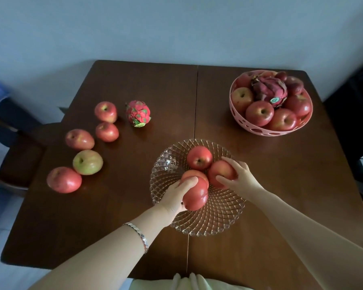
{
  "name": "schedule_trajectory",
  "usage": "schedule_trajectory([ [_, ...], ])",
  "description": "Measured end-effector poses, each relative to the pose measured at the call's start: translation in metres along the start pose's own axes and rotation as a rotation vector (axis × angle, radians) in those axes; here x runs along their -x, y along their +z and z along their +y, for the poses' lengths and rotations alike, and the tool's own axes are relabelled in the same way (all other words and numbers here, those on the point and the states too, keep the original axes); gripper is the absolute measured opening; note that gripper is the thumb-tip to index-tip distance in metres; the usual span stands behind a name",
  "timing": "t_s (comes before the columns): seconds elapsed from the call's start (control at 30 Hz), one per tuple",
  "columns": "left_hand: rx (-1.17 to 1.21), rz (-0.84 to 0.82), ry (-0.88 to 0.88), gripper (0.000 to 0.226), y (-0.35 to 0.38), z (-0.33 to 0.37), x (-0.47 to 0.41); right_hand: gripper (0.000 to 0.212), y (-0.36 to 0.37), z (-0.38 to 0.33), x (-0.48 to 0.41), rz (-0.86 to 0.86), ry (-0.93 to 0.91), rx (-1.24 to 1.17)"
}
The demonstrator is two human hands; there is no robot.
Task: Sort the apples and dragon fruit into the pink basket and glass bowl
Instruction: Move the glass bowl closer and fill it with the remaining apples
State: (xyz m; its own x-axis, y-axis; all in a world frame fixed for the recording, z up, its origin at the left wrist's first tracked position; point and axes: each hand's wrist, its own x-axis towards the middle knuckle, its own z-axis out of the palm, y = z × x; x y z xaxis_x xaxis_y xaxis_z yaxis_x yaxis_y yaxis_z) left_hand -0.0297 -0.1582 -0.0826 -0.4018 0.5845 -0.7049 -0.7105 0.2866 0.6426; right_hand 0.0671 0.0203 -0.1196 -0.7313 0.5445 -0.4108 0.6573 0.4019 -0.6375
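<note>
A glass bowl (222,214) sits at the table's near centre with two red apples lying free in it, one at the back (199,157) and one in the middle (194,174). My left hand (176,197) grips a red apple (196,195) over the bowl's left side. My right hand (239,178) grips another red apple (221,173) inside the bowl at the right. The pink basket (260,130) at the far right holds several apples and a dragon fruit (269,91). On the table's left lie several loose apples (64,180) and a dragon fruit (138,113).
The dark wooden table (134,237) has a seam down its middle. A dark chair (19,160) stands against its left edge. A pale wall is behind. A dark object stands off the right edge.
</note>
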Motion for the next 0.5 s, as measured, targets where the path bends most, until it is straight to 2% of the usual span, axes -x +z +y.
schedule_trajectory([
  [0.1, -0.028, 0.006, 0.035, 0.035, 0.000, -0.003, -0.003, 0.065, 0.001, 0.001, -0.002, 0.030, 0.002, -0.064],
  [0.17, -0.026, 0.026, 0.047, 0.051, 0.001, -0.004, -0.004, 0.062, 0.002, 0.000, -0.003, 0.086, 0.026, -0.121],
  [0.33, 0.146, 0.120, 0.040, 0.085, 0.003, -0.014, -0.015, 0.054, 0.005, 0.001, -0.009, 0.158, 0.076, -0.189],
  [0.4, 0.140, 0.127, 0.043, 0.090, 0.005, -0.017, -0.018, 0.053, 0.007, 0.000, -0.008, 0.175, 0.087, -0.190],
  [0.5, 0.057, 0.130, 0.035, 0.082, 0.009, -0.013, -0.017, 0.055, 0.010, -0.005, -0.002, 0.197, 0.112, -0.148],
])
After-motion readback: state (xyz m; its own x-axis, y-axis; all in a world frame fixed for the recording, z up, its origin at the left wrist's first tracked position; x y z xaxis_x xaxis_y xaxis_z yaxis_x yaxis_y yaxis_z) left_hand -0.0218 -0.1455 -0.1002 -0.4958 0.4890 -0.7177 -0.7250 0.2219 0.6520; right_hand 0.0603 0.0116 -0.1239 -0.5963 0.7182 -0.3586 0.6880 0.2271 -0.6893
